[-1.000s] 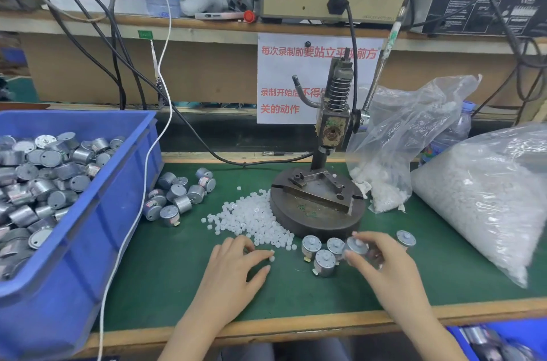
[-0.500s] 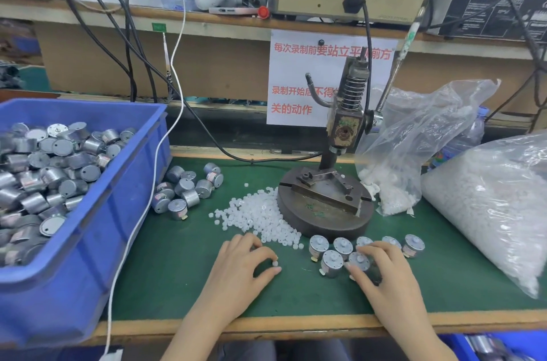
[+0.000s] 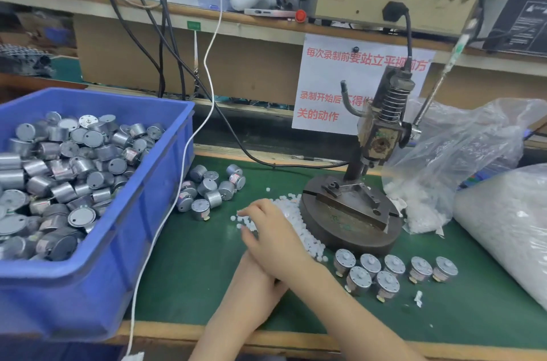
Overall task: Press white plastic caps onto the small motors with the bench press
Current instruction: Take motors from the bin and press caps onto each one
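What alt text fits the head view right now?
A person's right hand reaches across their left hand onto a pile of white caps beside the bench press on a green mat. Seven small motors sit in front of the press; a blue bin of more motors is at left, a bag of caps at right.

The right grip [image 3: 272,230] has been lifted off the motors [image 3: 393,266] in front of the press base and carried across to the left. Its fingers are now laid on the loose pile of white caps [image 3: 307,242]. The left grip [image 3: 254,280], seen earlier in the open with a cap at its fingertips, is now largely covered by the right wrist crossed over it. The seven motors, one of them held up a second ago, are left standing untouched on the worktop [image 3: 192,272].
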Available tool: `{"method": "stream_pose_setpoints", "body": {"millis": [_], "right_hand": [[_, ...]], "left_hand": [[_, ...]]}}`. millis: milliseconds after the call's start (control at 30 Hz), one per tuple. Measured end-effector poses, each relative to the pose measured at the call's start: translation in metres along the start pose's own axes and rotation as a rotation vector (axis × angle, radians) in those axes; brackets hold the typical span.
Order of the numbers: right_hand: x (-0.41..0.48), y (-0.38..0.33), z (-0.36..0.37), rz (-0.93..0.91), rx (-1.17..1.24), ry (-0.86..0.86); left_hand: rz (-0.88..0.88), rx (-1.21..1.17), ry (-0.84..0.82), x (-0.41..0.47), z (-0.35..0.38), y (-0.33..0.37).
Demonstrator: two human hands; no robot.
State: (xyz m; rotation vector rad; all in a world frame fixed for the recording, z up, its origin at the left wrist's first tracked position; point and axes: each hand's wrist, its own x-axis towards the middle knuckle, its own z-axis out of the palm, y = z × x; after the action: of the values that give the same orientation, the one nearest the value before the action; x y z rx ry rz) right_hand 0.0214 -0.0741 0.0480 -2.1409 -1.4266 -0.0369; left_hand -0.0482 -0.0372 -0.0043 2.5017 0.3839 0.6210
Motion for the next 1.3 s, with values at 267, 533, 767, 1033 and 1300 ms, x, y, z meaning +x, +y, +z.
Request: {"method": "stream_pose_setpoints", "body": {"millis": [267, 533, 767, 1033, 1300], "right_hand": [[0.062, -0.012, 0.04, -0.17, -0.342, -0.144], [0.083, -0.006, 0.054, -0.264, -0.594, -0.083], [0.081, -0.009, 0.052, -0.23, -0.553, -0.085], [0.057, -0.001, 0.041, -0.083, -0.429, 0.006], [0.022, 0.009, 0.014, 0.157, 0.109, 0.215]], "left_hand": [[-0.14, -0.047, 0.134, 0.007, -0.001, -0.013], [-0.181, -0.013, -0.08, 0.007, -0.001, -0.009], [-0.167, -0.002, -0.087, 0.002, -0.002, -0.009], [-0.026, 0.079, -0.076, 0.001, 0.002, -0.007], [0.043, 0.094, -0.014, 0.001, 0.001, 0.001]]}}
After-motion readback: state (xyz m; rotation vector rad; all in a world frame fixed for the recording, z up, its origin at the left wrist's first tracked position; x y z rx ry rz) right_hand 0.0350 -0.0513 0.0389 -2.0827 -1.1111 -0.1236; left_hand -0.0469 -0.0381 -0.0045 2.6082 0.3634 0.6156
